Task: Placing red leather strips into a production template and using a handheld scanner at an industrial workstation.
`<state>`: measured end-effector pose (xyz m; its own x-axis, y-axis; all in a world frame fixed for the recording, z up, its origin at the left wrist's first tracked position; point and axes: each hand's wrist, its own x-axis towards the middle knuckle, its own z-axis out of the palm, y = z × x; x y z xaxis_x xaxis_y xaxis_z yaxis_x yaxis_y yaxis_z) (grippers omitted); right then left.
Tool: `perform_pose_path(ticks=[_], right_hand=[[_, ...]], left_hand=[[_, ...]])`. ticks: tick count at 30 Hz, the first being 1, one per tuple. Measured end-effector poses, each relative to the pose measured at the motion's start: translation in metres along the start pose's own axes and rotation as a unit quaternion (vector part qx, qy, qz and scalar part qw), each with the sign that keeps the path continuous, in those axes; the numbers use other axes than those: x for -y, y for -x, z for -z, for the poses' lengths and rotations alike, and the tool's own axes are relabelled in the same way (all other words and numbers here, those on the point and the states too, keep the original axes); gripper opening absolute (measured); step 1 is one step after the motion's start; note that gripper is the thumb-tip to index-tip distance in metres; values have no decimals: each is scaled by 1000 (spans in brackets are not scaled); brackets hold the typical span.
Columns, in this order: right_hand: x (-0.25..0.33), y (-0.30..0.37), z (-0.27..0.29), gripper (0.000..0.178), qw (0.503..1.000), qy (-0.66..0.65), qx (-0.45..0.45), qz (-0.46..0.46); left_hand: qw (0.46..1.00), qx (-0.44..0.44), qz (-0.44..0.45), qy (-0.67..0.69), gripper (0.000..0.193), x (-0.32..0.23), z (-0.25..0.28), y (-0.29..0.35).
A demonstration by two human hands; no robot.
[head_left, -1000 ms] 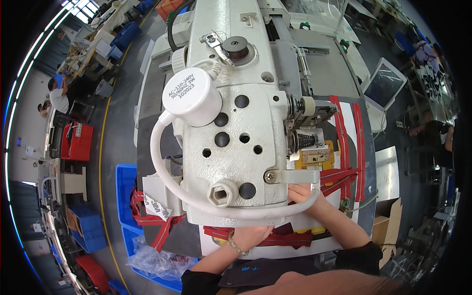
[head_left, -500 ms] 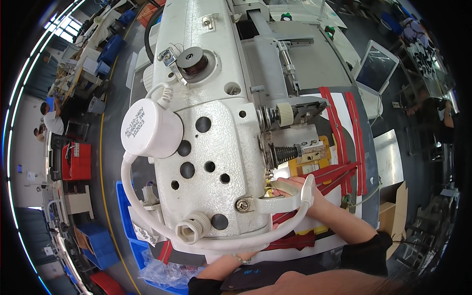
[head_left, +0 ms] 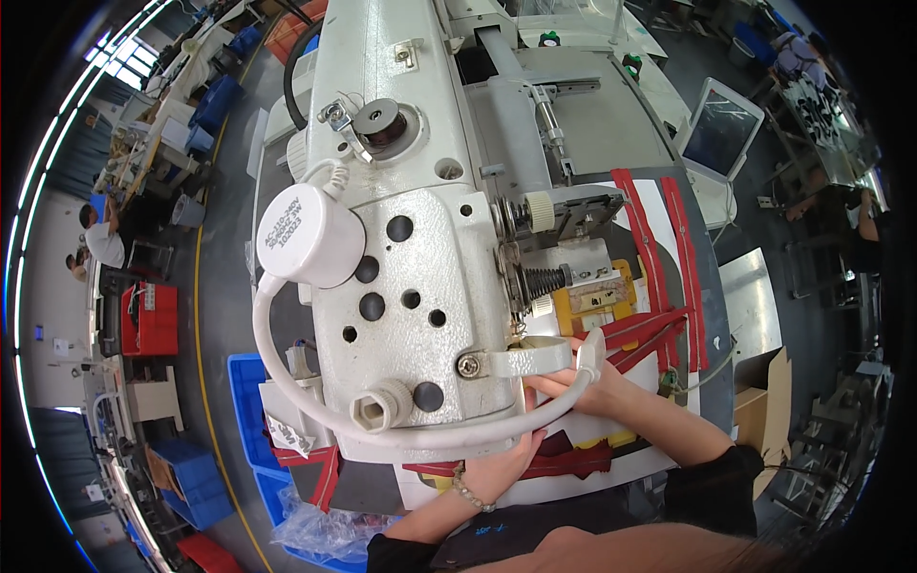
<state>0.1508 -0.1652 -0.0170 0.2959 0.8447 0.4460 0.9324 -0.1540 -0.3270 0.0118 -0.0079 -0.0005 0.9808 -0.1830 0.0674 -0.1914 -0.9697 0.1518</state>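
Note:
A white industrial sewing machine head (head_left: 435,258) fills the middle of the view, with a curved white lamp tube (head_left: 458,441) along its near end. My right hand (head_left: 604,390) reaches in from the right, by the metal guard (head_left: 527,361) near the needle area; guard and tube hide parts of its fingers. My left hand (head_left: 499,472), with a beaded bracelet at the wrist, is at the machine's near edge, fingertips under the tube. Between and beside the hands lie red zipper strips (head_left: 573,462) on white sheet material. What either hand holds, if anything, is hidden.
More red zippers (head_left: 686,277) lie on the right of the table, near a yellow frame piece (head_left: 583,304). A control screen (head_left: 721,129) stands far right, a cardboard box (head_left: 764,406) below it. Blue bins (head_left: 246,406) and clear plastic wrap (head_left: 330,523) are at left.
My left hand has come out from behind the tube, so more of it shows. My right hand has shifted slightly nearer to me. The whole view has moved a little.

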Motion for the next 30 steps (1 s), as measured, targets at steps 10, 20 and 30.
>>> perform_pose_path(ticks=[10, 20, 30], right_hand=[[6, -1, -8, 23, 1000, 19, -4, 4], [5, -6, -10, 18, 999, 29, -20, 23], [6, -8, -8, 16, 999, 23, -14, 18]], left_hand=[[990, -106, -6, 97, 34, 43, 11, 3], [988, -130, -69, 48, 7, 80, -1, -7], [985, -86, -132, 70, 15, 97, -16, -9]])
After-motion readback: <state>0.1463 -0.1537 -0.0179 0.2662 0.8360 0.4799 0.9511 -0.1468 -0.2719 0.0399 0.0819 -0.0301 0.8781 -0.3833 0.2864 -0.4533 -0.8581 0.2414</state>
